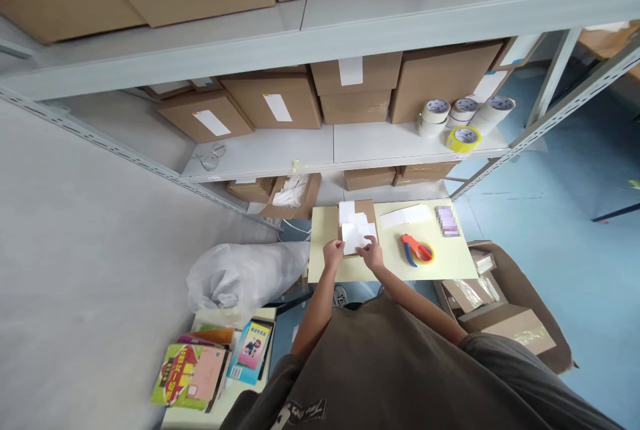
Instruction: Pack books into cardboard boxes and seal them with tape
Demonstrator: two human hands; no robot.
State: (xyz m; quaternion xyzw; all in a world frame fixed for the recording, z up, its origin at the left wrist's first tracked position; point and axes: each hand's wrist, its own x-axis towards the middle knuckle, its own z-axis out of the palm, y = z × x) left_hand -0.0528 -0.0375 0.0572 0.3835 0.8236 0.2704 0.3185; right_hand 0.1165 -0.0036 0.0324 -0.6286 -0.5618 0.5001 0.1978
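A small brown cardboard box (369, 209) lies on a pale yellow table (450, 263), with white paper sheets (354, 235) on top of it. My left hand (333, 253) rests at the lower left corner of the sheets, its fingers curled on the paper's edge. My right hand (371, 253) pinches the sheets' lower right edge. Both hands sit close together at the near side of the box.
An orange and blue tape dispenser (417, 250) lies right of my hands, with more white sheets (405, 215) beyond. Metal shelves (350, 140) hold cardboard boxes and tape rolls (463, 117). A white plastic bag (245, 277) and colourful books (200, 370) lie at left; open cartons (500, 313) at right.
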